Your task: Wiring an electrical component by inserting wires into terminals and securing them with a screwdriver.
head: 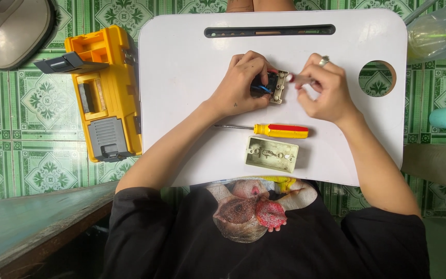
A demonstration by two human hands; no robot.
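Observation:
My left hand [243, 85] grips a small beige electrical part [279, 87] with a black body and red and blue wires, held over the white lap table [181, 62]. My right hand [322, 88], a ring on one finger, pinches a small tool with a reddish handle [291, 78] whose tip meets the part's right side. Most of the tool is hidden in my fingers. Just below my hands lies a yellow and red screwdriver [280, 130], and below that a beige plastic box [271, 153] rests with its open side up.
An open yellow toolbox [107, 98] with grey latches stands on the green tiled floor to the left of the table. The table has a long slot [269, 31] at its far edge and a round hole [377, 78] at right. A clear plastic bag [440, 31] lies at the top right.

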